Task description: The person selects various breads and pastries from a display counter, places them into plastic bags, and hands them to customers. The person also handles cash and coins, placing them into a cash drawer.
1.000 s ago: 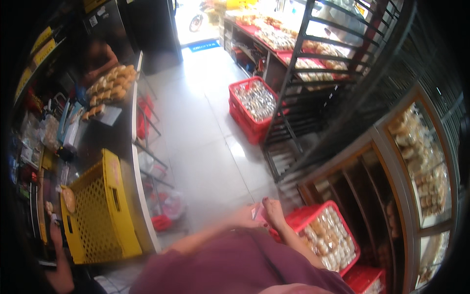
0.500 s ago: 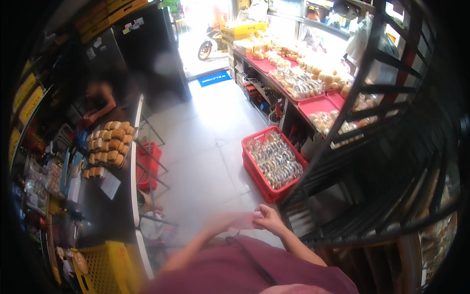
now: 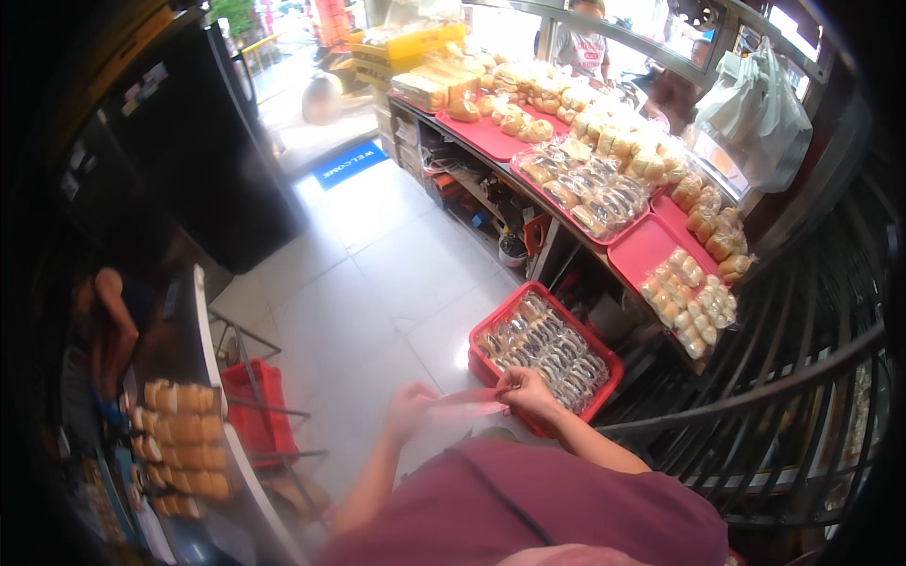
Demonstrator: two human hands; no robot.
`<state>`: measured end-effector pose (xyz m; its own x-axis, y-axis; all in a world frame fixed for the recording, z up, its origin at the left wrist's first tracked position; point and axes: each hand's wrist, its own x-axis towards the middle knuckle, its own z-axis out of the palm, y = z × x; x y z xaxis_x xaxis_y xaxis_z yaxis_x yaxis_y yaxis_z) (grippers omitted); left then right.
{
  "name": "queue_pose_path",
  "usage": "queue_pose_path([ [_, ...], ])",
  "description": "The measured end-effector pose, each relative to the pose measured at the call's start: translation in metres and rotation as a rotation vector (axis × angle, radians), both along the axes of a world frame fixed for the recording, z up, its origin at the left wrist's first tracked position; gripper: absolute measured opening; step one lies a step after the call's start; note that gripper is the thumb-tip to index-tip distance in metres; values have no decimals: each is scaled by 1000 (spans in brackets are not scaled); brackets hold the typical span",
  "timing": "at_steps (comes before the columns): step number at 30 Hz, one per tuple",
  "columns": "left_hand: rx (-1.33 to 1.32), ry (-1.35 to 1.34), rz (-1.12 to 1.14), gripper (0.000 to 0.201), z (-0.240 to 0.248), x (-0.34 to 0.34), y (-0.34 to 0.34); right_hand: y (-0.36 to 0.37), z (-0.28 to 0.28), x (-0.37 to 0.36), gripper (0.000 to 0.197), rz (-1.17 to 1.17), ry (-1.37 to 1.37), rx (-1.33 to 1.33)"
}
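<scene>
A thin, pinkish, see-through piece that looks like plastic film [image 3: 467, 404] stretches between my hands in front of my body. My right hand [image 3: 528, 391] pinches its right end between closed fingertips. At its other end, my left hand [image 3: 409, 412] is smeared by motion, but the film runs taut into its fingers. Just beyond my right hand, a red plastic crate [image 3: 481, 363] stands on the floor, holding rows of small wrapped baked goods [image 3: 547, 349].
Red trays [image 3: 642, 247] of bread and packed rolls cover the counter at right. A dark spiral stair rail [image 3: 755, 410] curves close on my right. At left are a table with loaves [image 3: 184, 441], a person [image 3: 113, 316] and a red bin [image 3: 260, 415]. A blue doormat [image 3: 351, 165] lies by the doorway.
My view has swung toward the right-hand counter, and the floor crate now appears closer to my hands. My hands are slightly farther apart, with the film drawn out longer and narrower between them.
</scene>
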<state>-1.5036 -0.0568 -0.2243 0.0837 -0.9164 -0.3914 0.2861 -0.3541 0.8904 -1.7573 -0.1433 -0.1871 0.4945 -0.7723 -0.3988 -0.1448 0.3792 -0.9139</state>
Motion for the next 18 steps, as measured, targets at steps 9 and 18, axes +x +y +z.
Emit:
queue_pose_path([
  [9,-338,-787,-421,16,38,59,-276,-198,-47,125,20,-3,273,-366],
  [18,-862,-1103,-359,21,123,74,-511,-405,14,175,33,-562,-592,271],
])
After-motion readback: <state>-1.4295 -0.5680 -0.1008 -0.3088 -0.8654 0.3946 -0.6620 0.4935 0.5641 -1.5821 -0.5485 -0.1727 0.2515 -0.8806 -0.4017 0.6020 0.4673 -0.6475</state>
